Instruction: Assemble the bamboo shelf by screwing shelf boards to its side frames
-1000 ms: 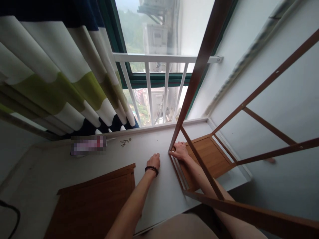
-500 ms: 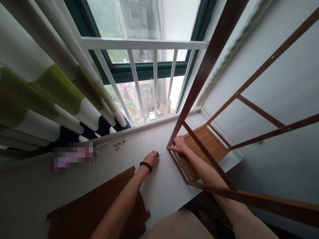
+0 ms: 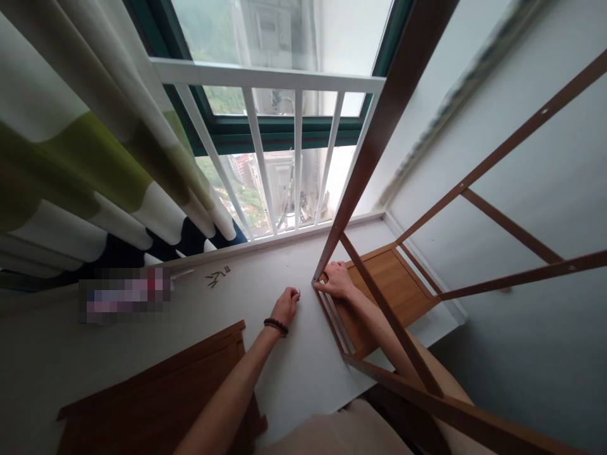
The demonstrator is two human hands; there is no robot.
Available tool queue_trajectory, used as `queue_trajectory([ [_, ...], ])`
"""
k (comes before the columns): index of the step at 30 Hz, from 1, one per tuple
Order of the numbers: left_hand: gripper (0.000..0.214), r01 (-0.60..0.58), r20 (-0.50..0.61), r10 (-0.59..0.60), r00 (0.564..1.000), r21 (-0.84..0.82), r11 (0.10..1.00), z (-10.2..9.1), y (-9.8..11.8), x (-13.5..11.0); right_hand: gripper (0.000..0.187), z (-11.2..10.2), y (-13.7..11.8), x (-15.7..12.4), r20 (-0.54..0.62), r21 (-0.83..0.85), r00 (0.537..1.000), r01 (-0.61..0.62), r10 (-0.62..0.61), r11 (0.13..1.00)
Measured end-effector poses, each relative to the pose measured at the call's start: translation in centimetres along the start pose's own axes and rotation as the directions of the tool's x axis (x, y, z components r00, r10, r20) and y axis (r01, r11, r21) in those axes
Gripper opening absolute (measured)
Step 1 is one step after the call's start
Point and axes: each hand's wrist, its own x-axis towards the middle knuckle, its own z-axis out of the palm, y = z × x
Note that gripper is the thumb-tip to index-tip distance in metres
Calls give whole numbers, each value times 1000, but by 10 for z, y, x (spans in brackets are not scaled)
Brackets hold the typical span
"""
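My left hand [image 3: 286, 305], with a dark bead bracelet at the wrist, rests on the white ledge [image 3: 265, 354] with its fingers pinched on a small screw [image 3: 298, 292]. My right hand [image 3: 336, 280] reaches through the brown wooden frame [image 3: 370, 151] and presses on its bottom corner, fingers curled over the rail. The frame stands tilted on the ledge, with a light wooden panel [image 3: 389, 284] at its base.
A dark wooden panel [image 3: 156, 404] lies flat at the near left. Several loose screws [image 3: 217, 277] lie by the window rail [image 3: 265, 76]. A striped curtain [image 3: 90, 164] hangs on the left. A white wall [image 3: 521, 208] closes the right side.
My left hand has lifted from lying flat on the ledge and closed on a small screw near the frame's corner. The view has shifted slightly; my right hand stays at the corner.
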Motion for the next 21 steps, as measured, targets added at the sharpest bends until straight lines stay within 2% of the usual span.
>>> queue_trajectory([
  [3,29,97,-25,-116,993,-384,918,4,14,2,33,0,3,0,12,23,1000,26,-27,999],
  [6,33,118,3,-136,991,-517,848,6,30,5,31,1,4,0,-7,36,1000,27,-26,999],
  [11,33,154,-36,-206,978,-539,828,6,42,13,29,3,4,-1,-37,71,999,21,-19,997],
  [17,32,174,-85,-246,966,-490,854,5,41,18,28,4,4,0,-34,81,999,14,-12,997],
  [21,34,193,-77,-264,961,-496,846,9,39,19,28,3,4,0,-52,90,999,5,-1,996],
])
